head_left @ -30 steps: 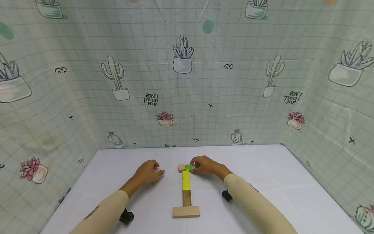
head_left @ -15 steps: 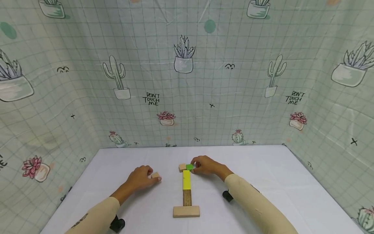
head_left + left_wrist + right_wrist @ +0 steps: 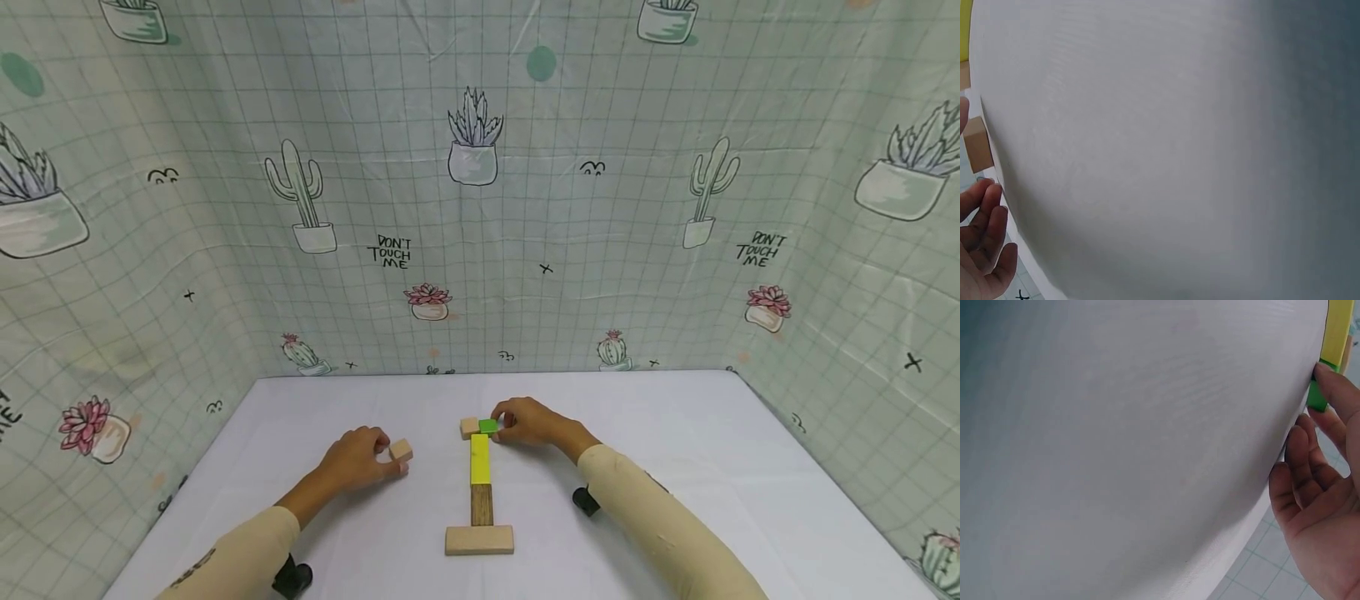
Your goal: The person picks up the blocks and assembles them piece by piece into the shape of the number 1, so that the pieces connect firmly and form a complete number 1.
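Observation:
In the head view, a small natural wood block sits on the white table, left of a row of blocks. My left hand is around it, thumb and fingers spread; the left wrist view shows a gap between the block and the fingertips. At the row's far end, my right hand pinches a green block with thumb and index finger. A second natural cube lies against the green block's left side. Nearer me runs a yellow block.
Below the yellow block lie a dark brown block and a wide light wood block set crosswise. The white tabletop ends at a cactus-print cloth hanging behind and at both sides.
My left hand has drawn back left and its fingers have parted, uncovering the small wood block that it hid a second ago. My right hand keeps its place at the green block.

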Demonstrator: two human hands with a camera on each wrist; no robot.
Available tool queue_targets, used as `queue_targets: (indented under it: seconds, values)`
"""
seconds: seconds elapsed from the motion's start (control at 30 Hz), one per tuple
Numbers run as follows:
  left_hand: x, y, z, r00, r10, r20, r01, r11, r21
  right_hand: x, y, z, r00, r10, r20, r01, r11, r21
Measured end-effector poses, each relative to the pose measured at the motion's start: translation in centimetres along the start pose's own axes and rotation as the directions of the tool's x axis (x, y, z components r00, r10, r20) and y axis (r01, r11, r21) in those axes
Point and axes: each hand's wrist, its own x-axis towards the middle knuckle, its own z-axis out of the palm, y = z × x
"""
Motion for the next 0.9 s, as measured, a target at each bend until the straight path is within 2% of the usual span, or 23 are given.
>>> queue_targets:
  seconds: [0.2,0.47,0.9]
  values:
    - [0.10,0.26,-0.01,1.000,-0.002,0.021,0.003,1.000,-0.009,0.12,0.28,0.13,1.000,-0.025,0.002,0.025,1.000,-0.012]
    - [0.45,0.54,0.10,1.000,-0.008,0.030,0.007,1.000,0.011,0.30,0.17,0.11,1.000,0.012,0.009,-0.012,1.000,-0.008]
    - [0.21,0.64,0.10,1.000,0.011,0.005,-0.011,1.000,0.020,-0.02,-0.26,-0.11,1.000,0.004,0.013,-0.004,1.000,0.015]
